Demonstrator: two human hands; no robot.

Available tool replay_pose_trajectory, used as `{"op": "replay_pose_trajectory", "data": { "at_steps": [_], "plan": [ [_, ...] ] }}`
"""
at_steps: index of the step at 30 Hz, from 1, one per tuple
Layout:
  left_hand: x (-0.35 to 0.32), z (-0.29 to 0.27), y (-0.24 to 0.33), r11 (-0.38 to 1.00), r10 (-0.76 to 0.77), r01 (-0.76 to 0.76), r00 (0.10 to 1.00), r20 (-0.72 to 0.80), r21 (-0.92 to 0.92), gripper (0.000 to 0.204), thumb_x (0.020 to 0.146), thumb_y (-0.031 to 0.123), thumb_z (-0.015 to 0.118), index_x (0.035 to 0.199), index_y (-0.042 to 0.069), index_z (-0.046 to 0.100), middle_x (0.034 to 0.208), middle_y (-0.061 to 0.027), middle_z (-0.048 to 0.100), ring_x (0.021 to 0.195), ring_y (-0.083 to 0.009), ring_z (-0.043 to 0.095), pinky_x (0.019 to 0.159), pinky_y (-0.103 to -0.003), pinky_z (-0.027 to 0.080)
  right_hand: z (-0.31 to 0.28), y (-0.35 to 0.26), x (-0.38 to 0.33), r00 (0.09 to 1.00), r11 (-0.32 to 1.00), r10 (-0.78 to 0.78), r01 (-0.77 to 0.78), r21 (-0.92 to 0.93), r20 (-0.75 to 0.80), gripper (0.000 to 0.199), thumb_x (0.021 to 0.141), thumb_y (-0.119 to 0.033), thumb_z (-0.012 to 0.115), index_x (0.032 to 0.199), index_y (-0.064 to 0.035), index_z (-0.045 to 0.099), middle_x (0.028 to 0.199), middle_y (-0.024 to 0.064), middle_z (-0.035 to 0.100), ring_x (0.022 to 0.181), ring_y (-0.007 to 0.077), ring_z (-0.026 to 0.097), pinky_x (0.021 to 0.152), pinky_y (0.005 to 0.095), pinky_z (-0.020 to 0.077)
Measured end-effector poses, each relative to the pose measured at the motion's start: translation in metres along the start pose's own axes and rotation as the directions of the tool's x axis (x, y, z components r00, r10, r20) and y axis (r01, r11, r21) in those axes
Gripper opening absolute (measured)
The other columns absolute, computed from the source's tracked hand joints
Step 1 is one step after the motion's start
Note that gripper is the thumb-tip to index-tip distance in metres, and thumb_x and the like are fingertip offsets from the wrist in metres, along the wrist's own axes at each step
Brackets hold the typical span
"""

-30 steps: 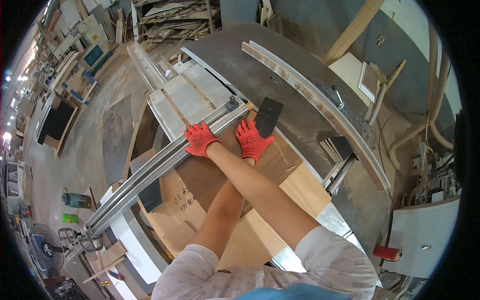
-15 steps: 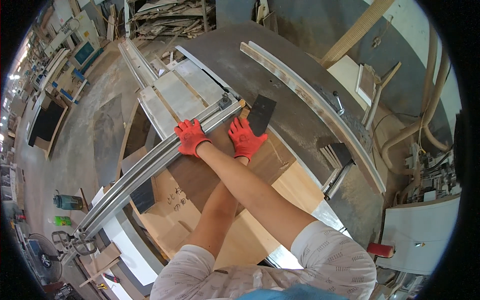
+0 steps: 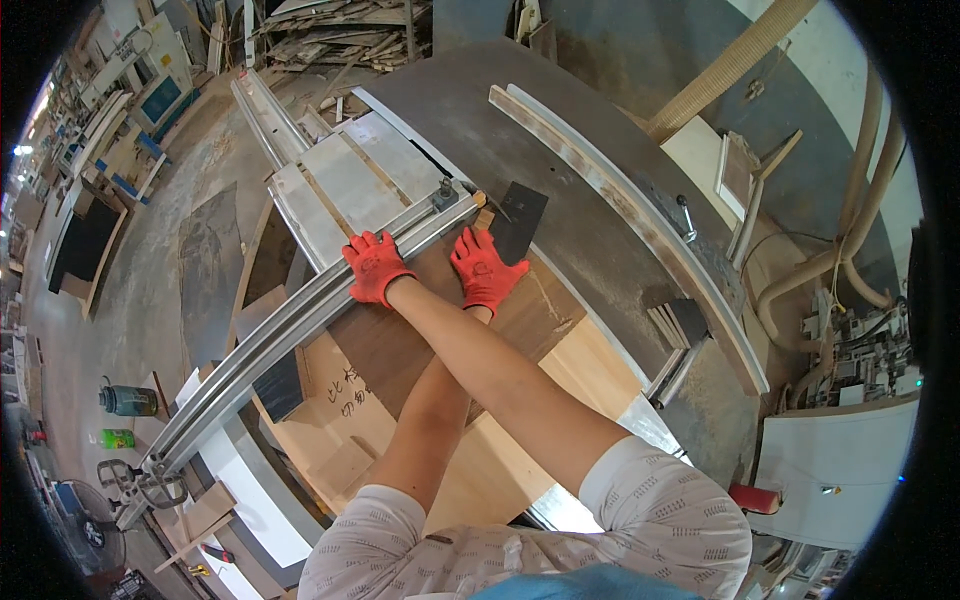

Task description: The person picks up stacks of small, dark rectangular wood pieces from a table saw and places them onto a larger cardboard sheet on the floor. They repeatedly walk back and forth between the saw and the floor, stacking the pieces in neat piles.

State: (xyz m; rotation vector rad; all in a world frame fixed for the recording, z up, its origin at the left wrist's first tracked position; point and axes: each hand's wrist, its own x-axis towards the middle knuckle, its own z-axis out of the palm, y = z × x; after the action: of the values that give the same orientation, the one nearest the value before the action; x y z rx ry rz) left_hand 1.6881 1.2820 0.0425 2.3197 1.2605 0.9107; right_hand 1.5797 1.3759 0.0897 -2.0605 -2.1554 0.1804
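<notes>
My arms cross in front of me, both hands in red gloves. My right hand (image 3: 375, 265) lies over the long aluminium fence rail (image 3: 290, 330) of a sliding table saw, fingers spread on it. My left hand (image 3: 485, 270) presses flat on a dark brown board (image 3: 400, 350) that butts against the rail. Just beyond the left hand's fingertips lies a small black panel piece (image 3: 522, 218) on the grey saw table (image 3: 560, 170). Under the dark board lie lighter wood sheets (image 3: 590, 365).
A curved-looking metal rip fence (image 3: 640, 200) runs across the saw table to the right. Scrap wood is piled at the top (image 3: 340, 30). A dust hose (image 3: 720, 70) rises top right. A green bottle (image 3: 128, 400) stands on the floor at left.
Both hands stay on the rail and the board in the same pose. The whole scene has drifted slightly left and up in view as my head moved.
</notes>
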Motion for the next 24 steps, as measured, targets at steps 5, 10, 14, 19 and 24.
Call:
{"op": "replay_pose_trajectory", "data": {
  "at_steps": [5, 10, 14, 19, 24],
  "plan": [
    [0.002, 0.003, -0.002, 1.0, -0.01, 0.011, 1.0, -0.01, 0.017, 0.089, 0.056, 0.054, 0.088, 0.122, 0.008, 0.05, 0.14, -0.0246, 0.049, 0.132, -0.0406, 0.042, 0.107, -0.054, 0.033, 0.003, 0.002, 0.008, 0.998, 1.0, -0.001, -0.001, 0.025, 0.065, 0.072, 0.076, -0.042, 0.073, 0.137, -0.0128, 0.051, 0.145, 0.0089, 0.047, 0.14, 0.0301, 0.038, 0.112, 0.0551, 0.0284],
    [0.005, 0.006, -0.004, 1.0, 0.003, -0.003, 1.0, -0.008, 0.007, 0.09, 0.056, 0.054, 0.088, 0.123, 0.008, 0.049, 0.141, -0.0255, 0.048, 0.132, -0.0411, 0.042, 0.107, -0.055, 0.033, 0.007, 0.005, 0.01, 0.999, 1.0, -0.004, 0.003, 0.03, 0.041, 0.071, 0.075, -0.042, 0.074, 0.135, -0.0127, 0.052, 0.142, 0.0091, 0.048, 0.138, 0.0298, 0.04, 0.111, 0.0547, 0.0285],
    [0.005, 0.007, -0.008, 1.0, 0.008, -0.008, 1.0, -0.02, -0.001, 0.091, 0.056, 0.054, 0.088, 0.124, 0.008, 0.049, 0.141, -0.0257, 0.048, 0.132, -0.0408, 0.042, 0.106, -0.055, 0.033, 0.006, 0.003, 0.009, 1.0, 0.999, -0.024, 0.023, 0.03, 0.013, 0.065, 0.076, -0.04, 0.074, 0.132, -0.0142, 0.055, 0.138, 0.0077, 0.05, 0.134, 0.0278, 0.042, 0.109, 0.0555, 0.031],
    [0.007, 0.008, -0.006, 1.0, -0.002, 0.002, 1.0, -0.009, 0.005, 0.091, 0.056, 0.055, 0.087, 0.123, 0.007, 0.049, 0.141, -0.0257, 0.048, 0.132, -0.0405, 0.042, 0.106, -0.055, 0.033, 0.007, 0.005, 0.01, 1.0, 1.0, -0.022, 0.022, 0.02, -0.012, 0.062, 0.076, -0.039, 0.074, 0.13, -0.0152, 0.056, 0.136, 0.0067, 0.051, 0.132, 0.0268, 0.043, 0.107, 0.0557, 0.0326],
    [0.011, 0.008, -0.007, 1.0, -0.006, 0.006, 1.0, -0.013, -0.008, 0.09, 0.056, 0.054, 0.088, 0.123, 0.006, 0.05, 0.141, -0.0254, 0.048, 0.133, -0.0407, 0.041, 0.107, -0.055, 0.033, 0.007, 0.005, 0.014, 1.0, 1.0, -0.016, 0.016, 0.021, -0.009, 0.061, 0.076, -0.038, 0.074, 0.129, -0.015, 0.056, 0.136, 0.0064, 0.051, 0.132, 0.0267, 0.043, 0.107, 0.0557, 0.0329]
  ]
}}
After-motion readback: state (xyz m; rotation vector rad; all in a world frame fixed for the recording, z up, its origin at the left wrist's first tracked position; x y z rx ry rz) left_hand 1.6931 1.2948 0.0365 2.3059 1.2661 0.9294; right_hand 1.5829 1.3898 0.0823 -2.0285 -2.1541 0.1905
